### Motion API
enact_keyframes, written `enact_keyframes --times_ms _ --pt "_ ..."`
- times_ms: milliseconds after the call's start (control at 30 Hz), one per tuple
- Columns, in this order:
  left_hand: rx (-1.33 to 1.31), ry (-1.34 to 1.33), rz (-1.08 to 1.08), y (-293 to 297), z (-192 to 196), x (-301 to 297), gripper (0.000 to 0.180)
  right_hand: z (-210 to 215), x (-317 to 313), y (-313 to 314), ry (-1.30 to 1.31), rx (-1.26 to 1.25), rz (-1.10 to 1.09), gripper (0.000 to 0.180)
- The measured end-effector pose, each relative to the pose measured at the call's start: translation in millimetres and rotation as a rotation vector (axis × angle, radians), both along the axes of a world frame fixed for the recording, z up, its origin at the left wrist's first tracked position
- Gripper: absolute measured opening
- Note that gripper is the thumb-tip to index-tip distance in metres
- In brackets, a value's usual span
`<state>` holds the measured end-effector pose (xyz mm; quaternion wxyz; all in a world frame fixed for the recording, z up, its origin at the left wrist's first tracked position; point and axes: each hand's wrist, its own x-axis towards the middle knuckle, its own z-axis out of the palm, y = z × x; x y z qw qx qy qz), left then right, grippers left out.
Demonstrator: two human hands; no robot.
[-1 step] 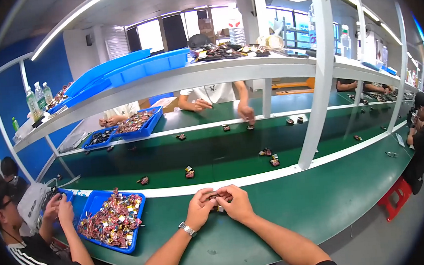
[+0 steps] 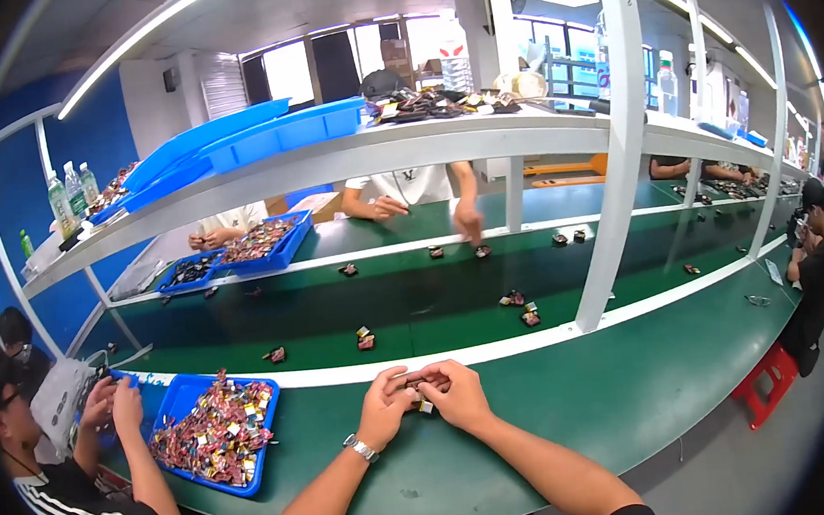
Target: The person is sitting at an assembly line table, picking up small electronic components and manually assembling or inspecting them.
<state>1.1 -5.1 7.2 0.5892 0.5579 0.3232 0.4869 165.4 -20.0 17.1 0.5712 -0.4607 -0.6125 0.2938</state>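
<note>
Above the green worktop, my left hand and my right hand meet, fingers bent and closed around a small electronic part. Its white and yellow piece peeks out beneath the fingers, with a dark body partly visible between them; most of it is hidden. A metal-banded watch sits on my left wrist. To the left of my hands stands a blue tray heaped with small wired parts in reddish, yellow, white and black.
Beyond a white rail lies a green conveyor belt with scattered small parts. A white post and shelf rise over it. A co-worker works close at left; others work across the belt and at far right, near a red stool.
The whole view has shifted very slightly. Both hands keep their hold on the small part, and a bit more of its white piece shows.
</note>
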Motion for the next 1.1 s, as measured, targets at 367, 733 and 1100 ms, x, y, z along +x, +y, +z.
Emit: enact_keyframes --times_ms 367,733,1100 --pt "-0.020 -0.010 -0.025 11 -2 6 0.026 -21 93 126 -0.435 -0.022 -0.617 0.021" --pt "0.027 0.085 -0.067 12 -7 6 0.022 -13 217 87 -0.802 -0.330 -0.764 0.045" --pt "0.070 0.152 -0.054 11 -11 1 0.019 26 136 48 -0.578 -0.160 0.000 0.045"
